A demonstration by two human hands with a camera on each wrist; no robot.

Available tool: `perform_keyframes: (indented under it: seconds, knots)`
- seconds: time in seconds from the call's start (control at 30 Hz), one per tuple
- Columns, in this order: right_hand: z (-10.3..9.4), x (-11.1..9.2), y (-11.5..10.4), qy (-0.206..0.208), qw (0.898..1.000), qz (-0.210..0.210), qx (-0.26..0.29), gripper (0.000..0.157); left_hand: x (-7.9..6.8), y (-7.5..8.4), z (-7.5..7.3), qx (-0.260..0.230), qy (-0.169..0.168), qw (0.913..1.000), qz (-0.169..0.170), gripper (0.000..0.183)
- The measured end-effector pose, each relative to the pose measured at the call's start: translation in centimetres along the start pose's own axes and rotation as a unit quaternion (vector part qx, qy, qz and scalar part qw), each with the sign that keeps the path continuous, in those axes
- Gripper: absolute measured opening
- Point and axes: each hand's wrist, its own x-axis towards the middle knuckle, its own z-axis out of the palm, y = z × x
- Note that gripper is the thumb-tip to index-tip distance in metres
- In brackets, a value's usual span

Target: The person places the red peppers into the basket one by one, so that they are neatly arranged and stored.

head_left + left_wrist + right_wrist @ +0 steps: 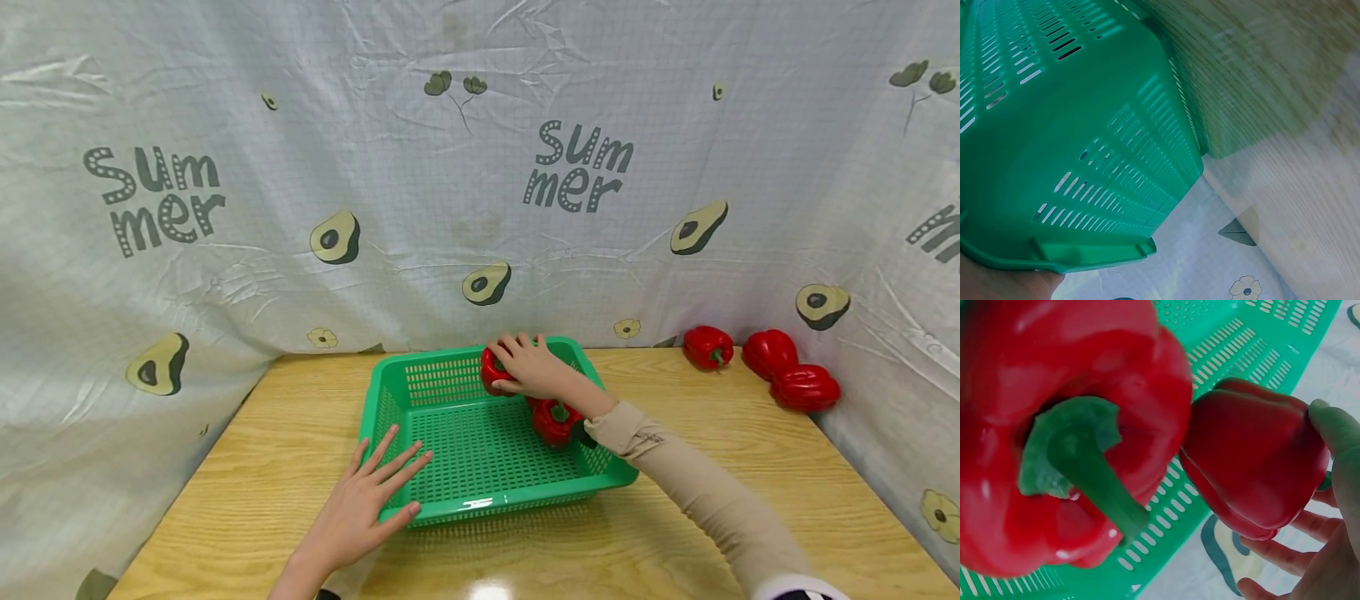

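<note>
A green plastic basket [480, 505] with slotted walls stands on the wooden table. My right hand [531, 369] holds a red bell pepper [492, 375] inside its back wall. In the right wrist view, thumb and fingers curl about that pepper [1254, 456]. Closer to that camera is another red bell pepper [1147, 381] with a thick green stem. The head view shows a stemmed pepper [557, 425] in the basket's right part, with more red partly hidden under my right forearm. Fingers spread, my left hand [360, 506] rests at the basket's front left corner.
Three red bell peppers lie at the table's back right: one with its stem showing [708, 347], one beside it [770, 353] and one in front [806, 388]. A printed cloth [420, 208] hangs along the back and sides.
</note>
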Motion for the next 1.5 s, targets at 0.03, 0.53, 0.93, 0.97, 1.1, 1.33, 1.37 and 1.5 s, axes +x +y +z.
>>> perform_keyframes:
  seconds: [0.03,0.53,0.93,0.97,1.1,1.33,1.37,1.5]
  knots:
    - [0.1,0.1,0.0,-0.005,1.000,0.002,0.001,0.058,0.0,0.0,0.0,0.001,0.000,1.0000,0.000,0.061]
    - [1.7,0.3,-0.2,-0.026,0.999,0.010,-0.042,0.058,0.0,0.1,0.0,-0.001,0.007,1.0000,0.002,0.060]
    - [2.5,0.5,-0.6,-0.044,0.999,0.006,-0.024,0.060,-0.1,0.0,0.1,0.002,0.011,0.9999,0.007,0.063]
    - [2.5,0.5,-0.6,-0.046,0.999,0.007,-0.025,0.060,-0.1,0.0,0.1,0.003,0.010,0.9999,0.009,0.063]
    - [2.8,0.6,-0.5,-0.057,0.998,0.008,-0.027,0.061,-0.1,-0.1,0.1,0.005,0.008,0.9999,0.013,0.063]
    - [3.1,0.5,-0.6,-0.074,0.997,-0.019,-0.016,0.050,-0.1,-0.1,0.0,0.013,0.005,0.9998,0.015,0.060]
    - [3.2,0.4,-0.6,-0.077,0.997,-0.024,-0.017,0.049,-0.1,-0.1,0.0,0.010,0.004,0.9998,0.014,0.060]
    - [3.4,0.4,-0.7,-0.075,0.996,-0.038,-0.024,0.047,-0.1,0.0,0.0,0.004,0.002,1.0000,0.007,0.061]
